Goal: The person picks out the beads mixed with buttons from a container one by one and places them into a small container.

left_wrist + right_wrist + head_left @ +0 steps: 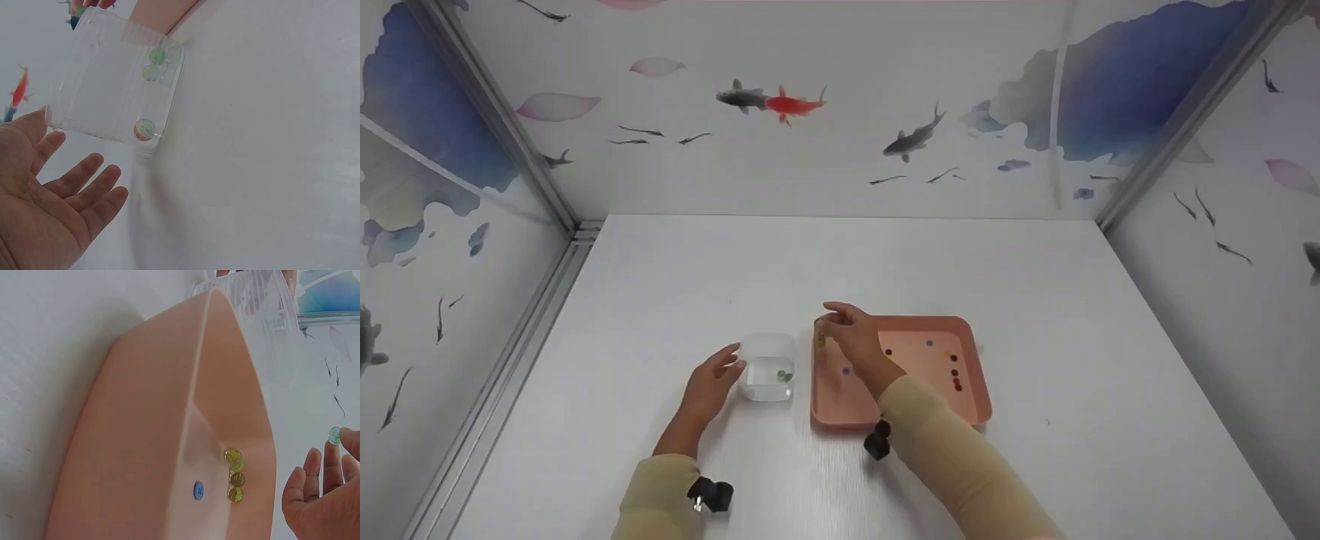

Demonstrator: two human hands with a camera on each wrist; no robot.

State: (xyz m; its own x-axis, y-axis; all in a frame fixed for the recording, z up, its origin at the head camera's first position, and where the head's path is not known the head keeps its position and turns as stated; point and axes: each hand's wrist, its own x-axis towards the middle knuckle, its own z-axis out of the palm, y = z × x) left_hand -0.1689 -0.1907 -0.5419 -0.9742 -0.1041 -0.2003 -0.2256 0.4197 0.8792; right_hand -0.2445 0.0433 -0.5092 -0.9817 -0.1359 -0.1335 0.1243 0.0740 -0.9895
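Observation:
A clear plastic box (766, 391) stands left of a salmon-pink tray (851, 421). Several glass marbles (144, 129) lie in the box, greenish and one with a reddish swirl. My left hand (712, 384) is at the box's left side, its thumb tip touching the rim and its other fingers extended. Above the tray's far left corner, my right hand (851, 337) pinches a clear greenish marble (334, 435) between thumb and forefinger. Below it, yellow-green marbles (237, 479) sit in a row along the tray's wall, near a blue button (198, 490).
On the tray's right side lie several dark red buttons (955, 373). Another blue button (930, 343) lies toward the tray's far edge, and a dark one (889, 352) beside my right wrist. The white table (682, 262) is enclosed by fish-printed walls (840, 165).

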